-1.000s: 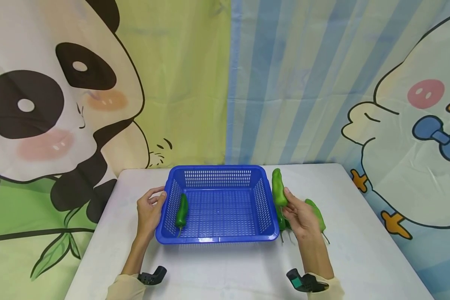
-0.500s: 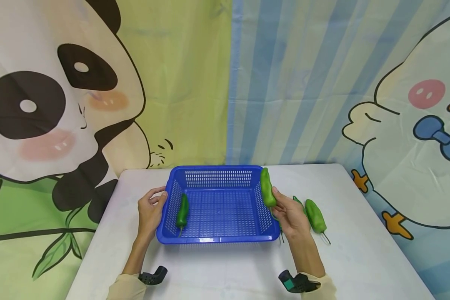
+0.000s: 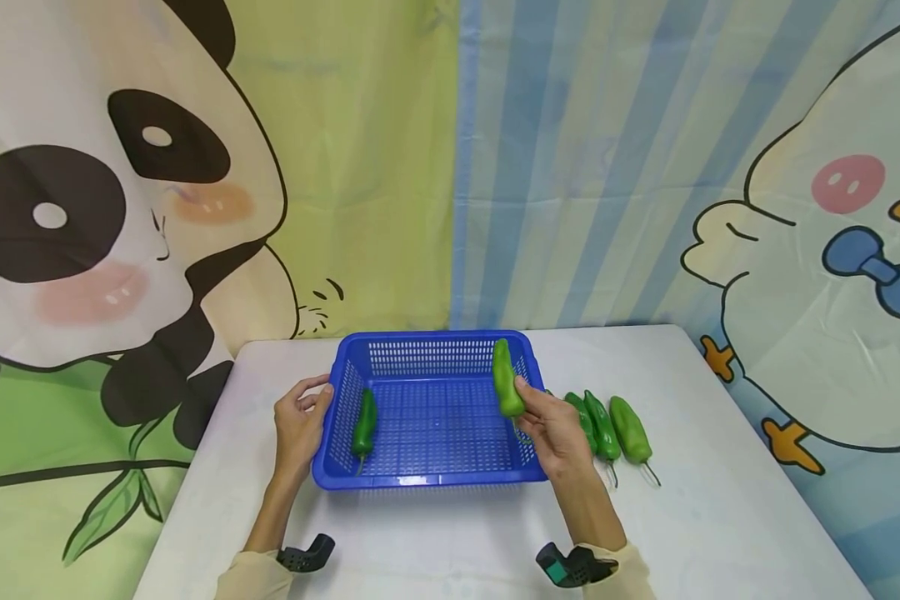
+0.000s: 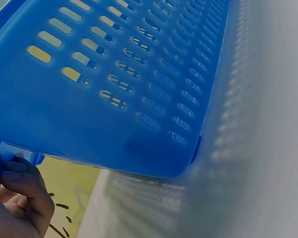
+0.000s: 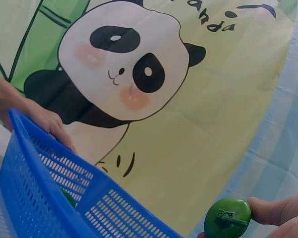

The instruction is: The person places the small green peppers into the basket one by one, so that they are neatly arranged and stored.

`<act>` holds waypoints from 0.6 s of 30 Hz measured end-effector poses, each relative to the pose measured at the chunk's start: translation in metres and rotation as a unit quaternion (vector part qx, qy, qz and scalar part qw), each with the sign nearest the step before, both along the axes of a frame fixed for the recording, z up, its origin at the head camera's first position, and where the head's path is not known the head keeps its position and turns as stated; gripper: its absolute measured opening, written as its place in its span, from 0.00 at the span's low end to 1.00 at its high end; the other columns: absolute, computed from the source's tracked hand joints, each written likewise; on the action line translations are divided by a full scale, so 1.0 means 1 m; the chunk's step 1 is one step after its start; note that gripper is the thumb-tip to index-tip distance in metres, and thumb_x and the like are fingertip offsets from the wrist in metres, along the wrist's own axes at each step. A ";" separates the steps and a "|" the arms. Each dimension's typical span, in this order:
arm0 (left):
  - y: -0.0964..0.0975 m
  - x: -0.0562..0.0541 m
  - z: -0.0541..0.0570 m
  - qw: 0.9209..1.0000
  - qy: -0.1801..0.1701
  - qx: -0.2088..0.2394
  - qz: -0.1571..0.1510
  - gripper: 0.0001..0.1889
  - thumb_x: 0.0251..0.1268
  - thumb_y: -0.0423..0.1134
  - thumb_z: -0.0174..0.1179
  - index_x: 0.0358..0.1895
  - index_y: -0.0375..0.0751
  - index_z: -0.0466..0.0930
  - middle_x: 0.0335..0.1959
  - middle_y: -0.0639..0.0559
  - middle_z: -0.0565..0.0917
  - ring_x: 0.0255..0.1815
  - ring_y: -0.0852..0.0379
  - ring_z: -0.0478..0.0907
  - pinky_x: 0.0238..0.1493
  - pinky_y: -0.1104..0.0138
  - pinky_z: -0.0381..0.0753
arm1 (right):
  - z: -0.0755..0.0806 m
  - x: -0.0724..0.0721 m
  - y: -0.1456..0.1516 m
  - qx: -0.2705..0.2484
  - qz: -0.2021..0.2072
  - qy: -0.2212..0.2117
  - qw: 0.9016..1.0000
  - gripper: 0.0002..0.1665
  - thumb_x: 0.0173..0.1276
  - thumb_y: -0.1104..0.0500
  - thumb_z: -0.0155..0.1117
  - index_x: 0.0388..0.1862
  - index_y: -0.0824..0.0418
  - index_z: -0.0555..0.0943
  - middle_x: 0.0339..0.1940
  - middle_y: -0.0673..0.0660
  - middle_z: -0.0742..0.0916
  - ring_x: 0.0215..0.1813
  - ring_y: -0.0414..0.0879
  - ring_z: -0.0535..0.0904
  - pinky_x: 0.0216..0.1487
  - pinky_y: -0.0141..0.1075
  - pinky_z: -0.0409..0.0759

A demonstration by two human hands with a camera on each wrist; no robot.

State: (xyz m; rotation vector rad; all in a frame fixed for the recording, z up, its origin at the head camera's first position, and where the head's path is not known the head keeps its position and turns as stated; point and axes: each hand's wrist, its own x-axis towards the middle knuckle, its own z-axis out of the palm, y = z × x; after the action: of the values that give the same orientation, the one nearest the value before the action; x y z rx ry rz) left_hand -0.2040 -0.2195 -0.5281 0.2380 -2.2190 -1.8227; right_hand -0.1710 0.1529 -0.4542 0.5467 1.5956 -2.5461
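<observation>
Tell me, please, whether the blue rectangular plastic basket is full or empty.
Neither: the basket holds one long dark-green pepper along its left side, and most of its floor shows bare.

Behind the white worktop (image 3: 435, 542) hangs printed fabric (image 3: 375, 167) with light creases. The left part is yellow-green and shows a large panda (image 3: 138, 229) beside green leaves (image 3: 86, 529); the right part has blue and pale stripes (image 3: 525, 167) and a white bird (image 3: 817, 350) with a blue bow (image 3: 880, 268). The light is soft.
</observation>
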 end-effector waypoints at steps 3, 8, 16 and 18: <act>0.000 0.000 0.000 1.000 0.002 0.003 -0.001 0.19 0.84 0.44 0.62 0.67 0.37 0.84 0.46 0.27 0.92 0.25 0.64 0.89 0.29 0.72 0.88 | -0.002 -0.001 -0.005 0.005 0.006 0.003 1.000 0.19 0.79 0.57 0.72 0.60 0.69 0.87 0.39 0.51 0.92 0.42 0.41 0.89 0.46 0.29 0.87; 0.000 -0.001 0.001 1.000 0.002 0.009 -0.004 0.19 0.84 0.44 0.62 0.67 0.37 0.84 0.46 0.27 0.91 0.25 0.64 0.89 0.29 0.71 0.88 | -0.004 -0.002 -0.014 0.009 0.009 0.006 1.000 0.23 0.80 0.58 0.71 0.64 0.73 0.84 0.38 0.51 0.93 0.42 0.41 0.90 0.45 0.29 0.87; 0.000 0.000 0.001 1.000 -0.001 0.009 -0.004 0.19 0.85 0.45 0.62 0.67 0.37 0.84 0.47 0.26 0.91 0.26 0.64 0.90 0.30 0.72 0.88 | -0.012 -0.011 -0.029 0.019 0.025 0.007 0.999 0.25 0.79 0.58 0.71 0.64 0.76 0.82 0.36 0.51 0.93 0.40 0.41 0.88 0.44 0.31 0.87; 0.000 0.000 0.001 1.000 -0.001 0.009 -0.003 0.19 0.85 0.45 0.61 0.67 0.37 0.83 0.47 0.26 0.91 0.26 0.64 0.90 0.30 0.72 0.88 | -0.015 -0.013 -0.032 0.019 0.026 0.005 0.999 0.24 0.79 0.59 0.71 0.64 0.77 0.83 0.35 0.51 0.93 0.39 0.41 0.88 0.44 0.31 0.87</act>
State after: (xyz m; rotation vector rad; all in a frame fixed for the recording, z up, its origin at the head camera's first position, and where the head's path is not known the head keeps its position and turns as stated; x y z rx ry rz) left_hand -0.2037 -0.2200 -0.5276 0.2375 -2.2077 -1.8486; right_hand -0.1838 0.1207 -0.4688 0.4905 1.6427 -2.4896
